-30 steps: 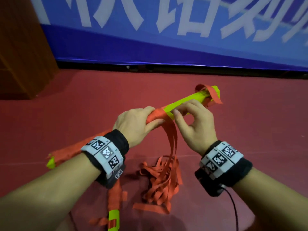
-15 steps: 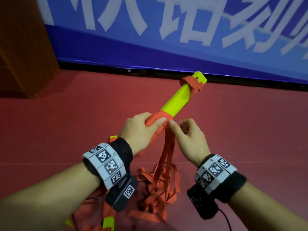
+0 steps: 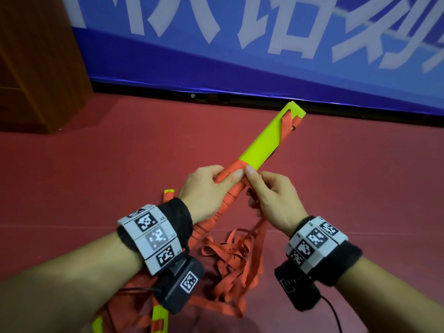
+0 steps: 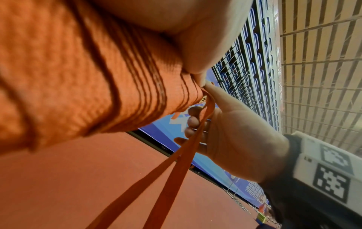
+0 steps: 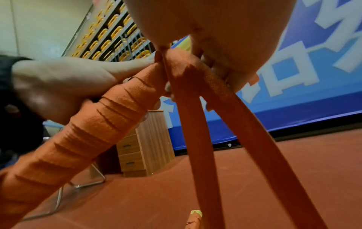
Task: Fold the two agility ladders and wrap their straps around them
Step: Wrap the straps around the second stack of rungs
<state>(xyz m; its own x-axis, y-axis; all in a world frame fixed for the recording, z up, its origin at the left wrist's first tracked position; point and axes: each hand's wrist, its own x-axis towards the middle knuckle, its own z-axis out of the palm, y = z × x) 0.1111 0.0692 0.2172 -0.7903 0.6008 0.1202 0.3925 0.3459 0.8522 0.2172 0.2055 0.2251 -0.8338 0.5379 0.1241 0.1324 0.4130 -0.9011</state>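
Observation:
A bundle of yellow-green ladder rungs (image 3: 266,143) is held up over the red floor, pointing up and to the right. Its near half is bound in orange strap windings (image 3: 228,195) (image 5: 94,128). My left hand (image 3: 206,191) grips the wound part, thumb pressed at the windings' upper edge. My right hand (image 3: 271,195) pinches the two loose orange straps (image 4: 176,164) (image 5: 197,139) right at that edge. The straps hang down to a loose heap (image 3: 235,258) on the floor. Rung ends of the second ladder (image 3: 159,318) lie under my left forearm.
A blue banner wall (image 3: 264,44) with white characters runs along the back of the red floor (image 3: 96,169). A wooden drawer cabinet (image 3: 40,68) (image 5: 145,144) stands at the far left. Metal chair legs (image 5: 82,184) show in the right wrist view.
The rung bundle has swung from lying nearly level to pointing steeply up-right. My right hand has slid down to the edge of the windings, meeting my left thumb.

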